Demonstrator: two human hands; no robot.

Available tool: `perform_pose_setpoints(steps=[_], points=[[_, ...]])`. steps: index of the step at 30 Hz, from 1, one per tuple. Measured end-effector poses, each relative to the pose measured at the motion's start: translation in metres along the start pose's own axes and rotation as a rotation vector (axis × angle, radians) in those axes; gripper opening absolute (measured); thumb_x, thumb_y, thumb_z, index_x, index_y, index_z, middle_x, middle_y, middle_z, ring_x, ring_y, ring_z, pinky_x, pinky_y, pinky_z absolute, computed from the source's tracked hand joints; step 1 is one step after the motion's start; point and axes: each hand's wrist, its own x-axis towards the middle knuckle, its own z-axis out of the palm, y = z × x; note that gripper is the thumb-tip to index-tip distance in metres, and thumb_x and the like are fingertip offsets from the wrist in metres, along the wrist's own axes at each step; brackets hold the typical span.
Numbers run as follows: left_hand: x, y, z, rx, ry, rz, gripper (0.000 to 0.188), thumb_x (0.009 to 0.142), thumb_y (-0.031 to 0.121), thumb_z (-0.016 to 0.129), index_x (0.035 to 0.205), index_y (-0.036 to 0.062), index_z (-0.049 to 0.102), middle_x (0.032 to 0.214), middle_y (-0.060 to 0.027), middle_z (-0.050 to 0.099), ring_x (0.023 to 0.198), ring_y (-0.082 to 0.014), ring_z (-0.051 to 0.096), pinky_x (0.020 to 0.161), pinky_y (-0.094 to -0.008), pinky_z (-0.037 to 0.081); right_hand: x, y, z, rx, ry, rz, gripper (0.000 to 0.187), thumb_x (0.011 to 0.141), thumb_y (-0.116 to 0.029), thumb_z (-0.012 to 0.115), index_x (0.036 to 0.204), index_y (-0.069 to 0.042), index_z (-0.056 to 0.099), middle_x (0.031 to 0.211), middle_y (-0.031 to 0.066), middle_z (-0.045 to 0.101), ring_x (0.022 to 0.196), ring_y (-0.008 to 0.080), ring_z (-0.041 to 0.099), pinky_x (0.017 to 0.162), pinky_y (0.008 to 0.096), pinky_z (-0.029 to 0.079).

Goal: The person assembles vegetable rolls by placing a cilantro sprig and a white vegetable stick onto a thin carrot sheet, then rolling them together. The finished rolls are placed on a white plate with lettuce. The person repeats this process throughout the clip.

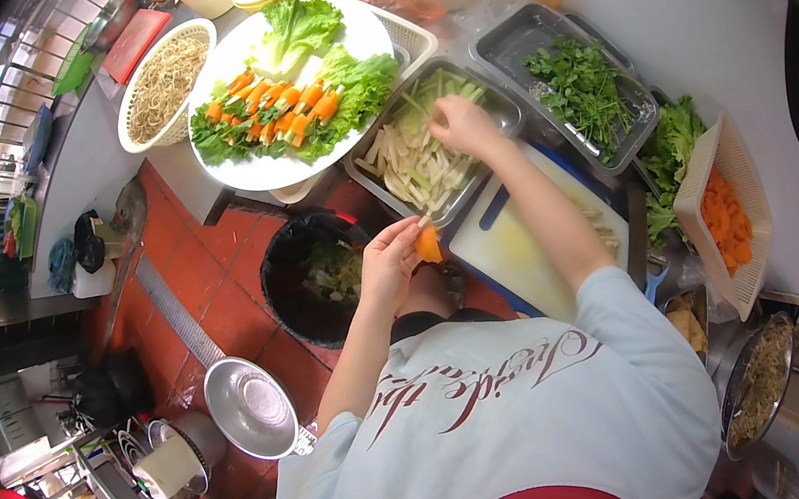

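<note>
Sticks (418, 161), pale, heaped in metal tray (502, 105), long axes mostly toward us. Our right hand (462, 125) sits on heap, fingers curled down among them; whether any pinched, we cannot tell. Our left hand (389, 259), below tray's near corner, pinches orange piece (428, 245). Right hand nearer.

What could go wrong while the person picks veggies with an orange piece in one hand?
The left hand pinches a carrot piece right beside the open bin; a slack hold could drop it in. The right hand reaches into the metal tray of pale sticks, so some might get flicked over its edge. The big white plate juts past the counter and could tip if bumped.
</note>
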Motion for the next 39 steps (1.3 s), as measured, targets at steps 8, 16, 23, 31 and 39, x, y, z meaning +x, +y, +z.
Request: perform_pose_setpoints(steps=[8,16,23,31,39], points=[[-0.001,0.016,-0.01,0.015,0.019,-0.026,0.02,0.085,0.006,0.057,0.102,-0.004,0.057,0.098,-0.013,0.063,0.088,-0.0168,0.063,0.073,-0.0249,0.053,0.028,-0.007,0.007,0.07,0.177,-0.234,0.025,0.075,-0.022,0.061,0.093,-0.005,0.059,0.093,0.0124,0.057,0.091,0.0301,0.056,0.078,0.0393,0.046],[-0.016,0.024,-0.039,0.04,0.028,-0.054,0.019,0.084,0.005,0.058,0.1,-0.0049,0.057,0.096,-0.0124,0.062,0.085,-0.0173,0.062,0.073,-0.0263,0.052,0.051,-0.025,0.019,0.049,0.061,-0.141,0.019,0.067,-0.018,0.068,0.077,-0.002,0.064,0.082,0.0181,0.059,0.084,0.0322,0.058,0.076,0.0389,0.047],[-0.025,0.029,-0.068,-0.007,0.0,-0.062,0.018,0.084,0.005,0.058,0.099,-0.0046,0.057,0.097,-0.0127,0.062,0.086,-0.0173,0.062,0.073,-0.0266,0.051,0.049,-0.055,0.004,0.218,-0.506,0.17,0.032,0.059,-0.022,0.072,0.076,0.004,0.066,0.061,0.0097,0.061,0.053,0.0163,0.059,0.05,0.0295,0.049],[-0.023,0.033,-0.07,0.014,-0.11,-0.082,0.019,0.085,0.007,0.057,0.101,-0.0036,0.057,0.097,-0.0114,0.062,0.087,-0.0167,0.062,0.076,-0.0279,0.051,0.059,-0.05,0.017,0.239,-0.536,0.198,0.032,0.058,-0.023,0.071,0.077,0.002,0.067,0.061,0.0086,0.06,0.052,0.0151,0.057,0.05,0.0277,0.048],[-0.008,0.029,-0.063,-0.012,-0.127,-0.072,0.022,0.085,0.006,0.056,0.104,-0.0041,0.055,0.102,-0.0125,0.062,0.092,-0.017,0.062,0.079,-0.0269,0.052,0.035,-0.048,0.013,0.278,-0.413,0.139,0.024,0.061,-0.014,0.067,0.079,0.002,0.063,0.068,0.0109,0.062,0.056,0.0171,0.06,0.053,0.0295,0.05]])
